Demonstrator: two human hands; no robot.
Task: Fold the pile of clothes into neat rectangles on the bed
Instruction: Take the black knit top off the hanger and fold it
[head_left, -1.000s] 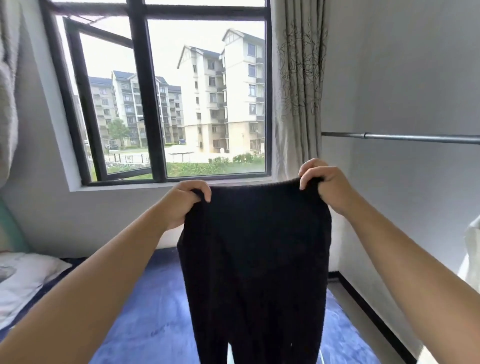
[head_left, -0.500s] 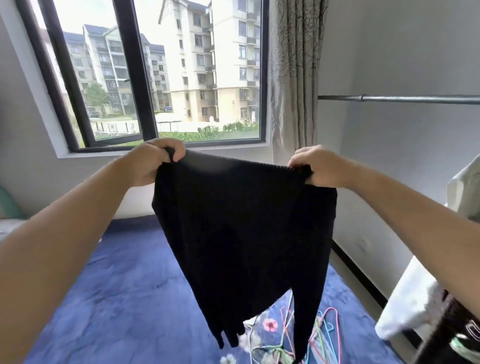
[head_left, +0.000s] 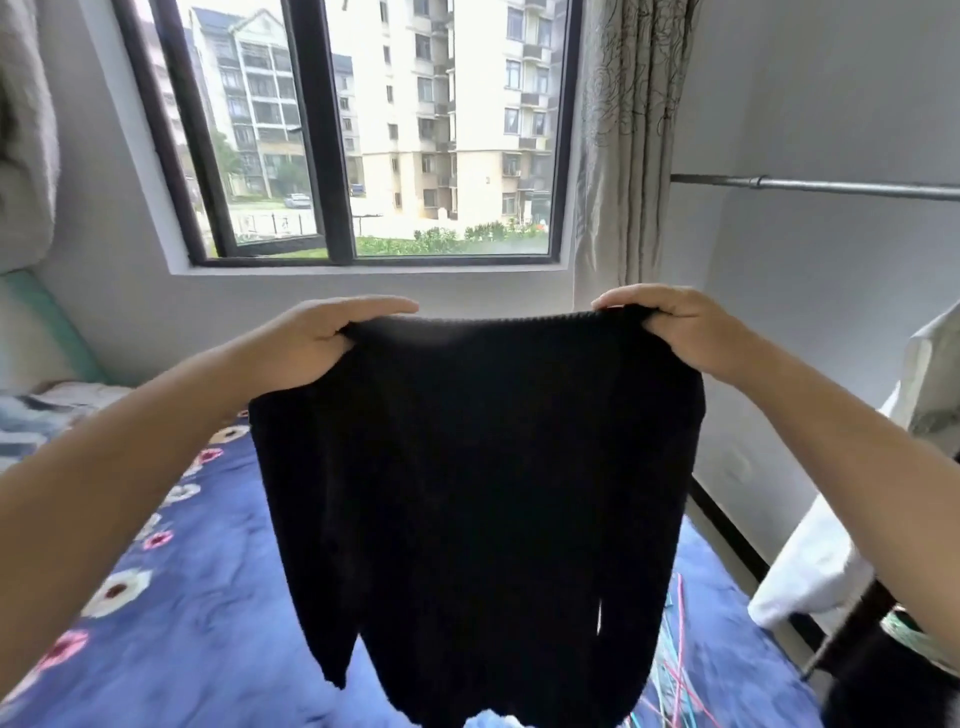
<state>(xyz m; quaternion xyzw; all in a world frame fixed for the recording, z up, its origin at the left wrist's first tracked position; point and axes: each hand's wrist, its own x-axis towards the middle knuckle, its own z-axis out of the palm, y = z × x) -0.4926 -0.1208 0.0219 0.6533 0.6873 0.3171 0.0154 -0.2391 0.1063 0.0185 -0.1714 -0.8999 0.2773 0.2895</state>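
- One black knit garment (head_left: 478, 499) hangs mid-frame above the blue floral bed (head_left: 197, 623).
- Two hands hold it: the left hand (head_left: 311, 338) pinches its upper-left corner, the right hand (head_left: 680, 327) grasps its upper-right corner.
- One window (head_left: 363, 130), one curtain (head_left: 623, 145), one metal rail (head_left: 831, 187) at right.
- Coloured hangers (head_left: 675, 670) lower right; number unclear.
- No readable writing.

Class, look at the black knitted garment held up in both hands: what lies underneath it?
Under the black knitted garment lies the blue flowered bedspread, with coloured clothes hangers showing at its lower right edge. Whatever lies directly behind the fabric is hidden.
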